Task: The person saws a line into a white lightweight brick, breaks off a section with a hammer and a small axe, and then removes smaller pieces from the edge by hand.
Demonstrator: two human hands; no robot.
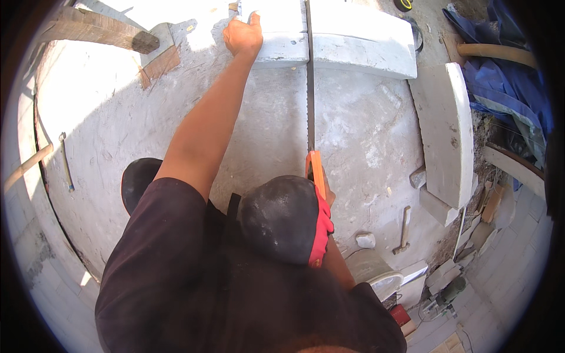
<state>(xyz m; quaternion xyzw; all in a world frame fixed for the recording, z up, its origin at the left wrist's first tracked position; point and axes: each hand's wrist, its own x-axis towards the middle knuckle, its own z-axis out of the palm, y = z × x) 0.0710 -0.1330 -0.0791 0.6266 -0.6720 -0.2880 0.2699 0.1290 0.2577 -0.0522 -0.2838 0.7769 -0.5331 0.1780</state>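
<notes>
A hand saw with an orange handle and a long dark toothed blade points away from me. My right hand is closed round the handle, partly hidden behind it and a black, red-edged rounded form. The blade's far part stands in a gap across a pale white block, splitting its visible face into a left and a right part. At the far left, my left hand grips the end of the left part, thumb raised. Bright glare washes out the block's far side.
On the right lie another white block, a hammer, a bucket, a green power tool and blue sheeting. A wooden beam and a second hammer are on the left. A black shoe shows beside my left arm.
</notes>
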